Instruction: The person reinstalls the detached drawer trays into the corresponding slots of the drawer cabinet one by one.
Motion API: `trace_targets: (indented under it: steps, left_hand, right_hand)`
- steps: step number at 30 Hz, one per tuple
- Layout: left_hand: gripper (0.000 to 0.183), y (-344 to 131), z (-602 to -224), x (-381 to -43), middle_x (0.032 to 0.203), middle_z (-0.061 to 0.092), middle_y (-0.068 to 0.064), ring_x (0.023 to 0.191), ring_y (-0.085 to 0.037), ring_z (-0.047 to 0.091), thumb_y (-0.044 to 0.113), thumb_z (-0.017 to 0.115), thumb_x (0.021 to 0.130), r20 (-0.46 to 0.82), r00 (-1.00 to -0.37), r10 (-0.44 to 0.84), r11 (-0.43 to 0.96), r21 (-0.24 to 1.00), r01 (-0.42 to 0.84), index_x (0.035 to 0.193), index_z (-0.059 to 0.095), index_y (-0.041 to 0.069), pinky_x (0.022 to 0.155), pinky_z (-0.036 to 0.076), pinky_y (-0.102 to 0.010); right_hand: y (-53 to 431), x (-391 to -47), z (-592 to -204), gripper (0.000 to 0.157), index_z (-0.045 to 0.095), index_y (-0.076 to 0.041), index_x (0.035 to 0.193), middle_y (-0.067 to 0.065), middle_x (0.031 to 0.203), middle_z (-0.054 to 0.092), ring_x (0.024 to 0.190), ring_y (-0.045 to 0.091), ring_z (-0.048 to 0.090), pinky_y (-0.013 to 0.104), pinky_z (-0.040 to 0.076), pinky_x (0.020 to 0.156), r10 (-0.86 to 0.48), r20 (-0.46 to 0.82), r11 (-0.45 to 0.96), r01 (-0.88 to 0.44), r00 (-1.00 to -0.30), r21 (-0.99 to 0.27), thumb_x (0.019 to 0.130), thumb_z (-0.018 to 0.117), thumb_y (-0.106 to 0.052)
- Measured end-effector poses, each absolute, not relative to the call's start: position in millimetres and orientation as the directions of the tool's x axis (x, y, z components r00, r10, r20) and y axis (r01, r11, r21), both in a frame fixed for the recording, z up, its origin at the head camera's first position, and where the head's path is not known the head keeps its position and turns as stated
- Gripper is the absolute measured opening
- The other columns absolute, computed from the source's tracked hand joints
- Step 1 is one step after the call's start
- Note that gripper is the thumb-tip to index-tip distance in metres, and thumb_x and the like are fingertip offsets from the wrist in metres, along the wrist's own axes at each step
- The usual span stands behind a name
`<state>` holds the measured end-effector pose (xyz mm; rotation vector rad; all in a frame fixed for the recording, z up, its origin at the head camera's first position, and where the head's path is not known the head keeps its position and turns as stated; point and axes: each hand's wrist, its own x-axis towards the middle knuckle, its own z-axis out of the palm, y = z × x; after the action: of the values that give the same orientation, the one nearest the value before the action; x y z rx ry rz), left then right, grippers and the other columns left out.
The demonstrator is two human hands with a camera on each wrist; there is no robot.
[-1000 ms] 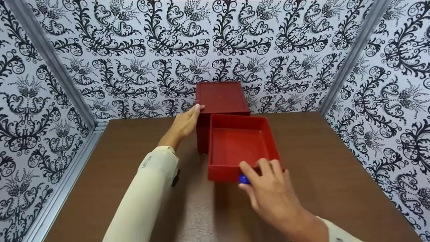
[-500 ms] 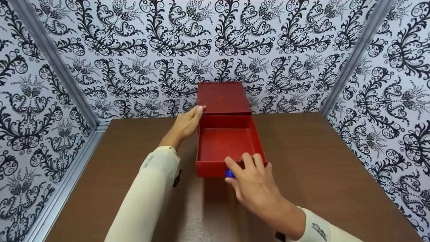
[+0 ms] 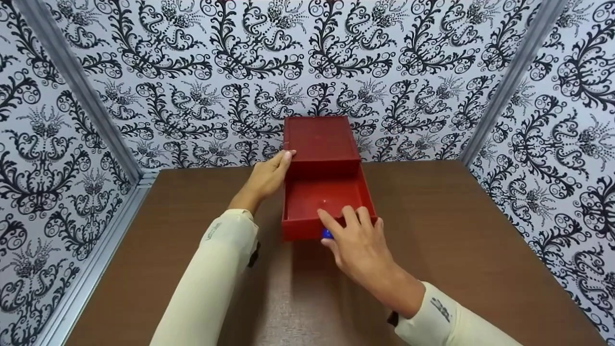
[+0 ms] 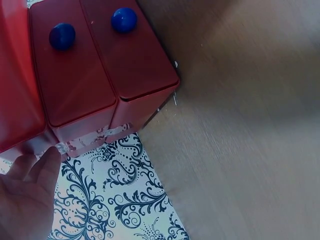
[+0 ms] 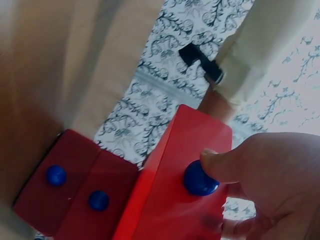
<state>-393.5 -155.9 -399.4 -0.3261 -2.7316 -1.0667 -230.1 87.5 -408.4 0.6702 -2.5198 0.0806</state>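
A small red drawer cabinet (image 3: 321, 138) stands against the back wall. Its top drawer (image 3: 300, 230) is partly inside the cabinet, its bare red floor showing. My right hand (image 3: 360, 245) grips the drawer's front, fingers over the rim. In the right wrist view the thumb presses beside the round blue knob (image 5: 200, 178). My left hand (image 3: 266, 178) rests on the cabinet's left side, thumb at the top edge. Its fingers (image 4: 45, 170) lie fairly straight along the side in the left wrist view.
Two lower drawers with blue knobs (image 4: 62, 36) are closed below the top one. The brown wooden table (image 3: 456, 230) extends on both sides. Black-and-white patterned walls (image 3: 192, 72) with grey metal corner posts (image 3: 509, 77) enclose it.
My right hand has brought the drawer left into line with the cabinet, then slid it inward, so its back part is now under the cabinet top. The left hand has stayed at the side.
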Motion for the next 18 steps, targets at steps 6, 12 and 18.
trace_targets:
  steps: [6,12,18]
  left_hand:
    - [0.057,-156,-401,-393,0.154,0.052,-0.002,0.145,-0.041,0.043,0.062,0.022,0.107,0.23,-0.965,0.127,0.723,0.644,0.249,0.148,0.052,0.038,0.119,0.036,-0.052]
    - [0.056,-155,-400,-393,0.154,0.052,-0.003,0.145,-0.042,0.042,0.061,0.022,0.107,0.226,-0.966,0.124,0.723,0.647,0.245,0.148,0.052,0.038,0.119,0.036,-0.052]
    - [0.056,-155,-400,-394,0.155,0.051,-0.002,0.147,-0.041,0.04,0.061,0.022,0.107,0.222,-0.967,0.129,0.719,0.65,0.245,0.149,0.051,0.038,0.12,0.034,-0.052]
  right_hand:
    - [96,-255,-427,0.071,0.044,-0.034,0.155,0.014,0.121,0.061,0.104,0.032,0.055,0.055,0.056,0.078,-0.5,0.605,0.848,-0.493,-0.62,0.195,0.091,0.071,-0.046]
    - [104,-264,-445,0.074,0.04,-0.024,0.158,0.015,0.145,0.054,0.13,0.039,0.051,0.065,0.049,0.098,-0.521,0.692,0.835,-0.465,-0.5,0.293,0.094,0.063,-0.052]
    - [121,-254,-468,0.069,0.041,-0.01,0.157,0.014,0.165,0.035,0.15,0.034,0.038,0.078,0.03,0.109,-0.534,0.721,0.841,-0.369,-0.441,0.397,0.102,0.038,-0.053]
